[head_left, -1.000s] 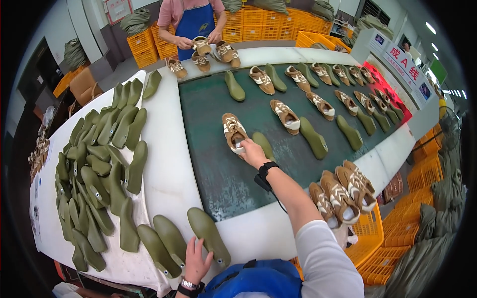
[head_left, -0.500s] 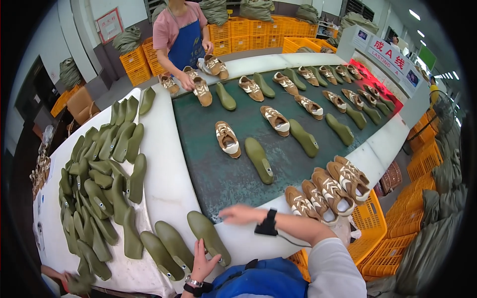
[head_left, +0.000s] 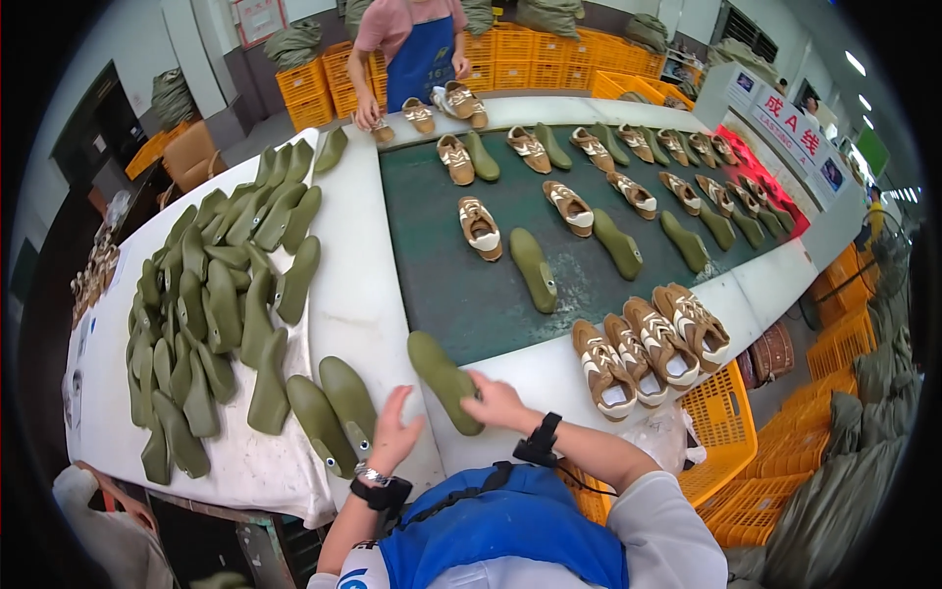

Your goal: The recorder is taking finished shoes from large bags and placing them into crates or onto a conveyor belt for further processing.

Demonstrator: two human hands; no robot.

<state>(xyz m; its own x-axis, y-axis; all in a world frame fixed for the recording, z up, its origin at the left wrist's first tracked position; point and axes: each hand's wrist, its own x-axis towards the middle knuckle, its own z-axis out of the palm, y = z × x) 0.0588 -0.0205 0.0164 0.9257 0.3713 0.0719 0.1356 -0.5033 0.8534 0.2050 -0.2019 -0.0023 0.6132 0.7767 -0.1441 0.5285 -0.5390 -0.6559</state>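
My right hand (head_left: 497, 403) grips the side of a green shoe last (head_left: 439, 378) at the near edge of the white table. My left hand (head_left: 394, 435) is raised just left of that last, its fingers apart and nothing in it. Two more green lasts, one (head_left: 349, 401) nearest my left hand and the other (head_left: 319, 422) beside it, lie side by side on the table. Brown-and-white sneakers (head_left: 480, 229) and green lasts (head_left: 533, 270) stand in rows on the dark green belt (head_left: 442, 304).
A large pile of lasts (head_left: 211, 304) covers the left table. Several sneakers (head_left: 667, 339) stand by the belt's near right edge, above an orange crate (head_left: 721, 417). Across the belt, a person in a blue apron (head_left: 422, 64) handles shoes. Another person's arm (head_left: 108, 491) shows at lower left.
My right hand has moved left onto the last; my left hand has come off it. Across the belt, the person has let go of a sneaker, which now stands beside a last. The view has shifted.
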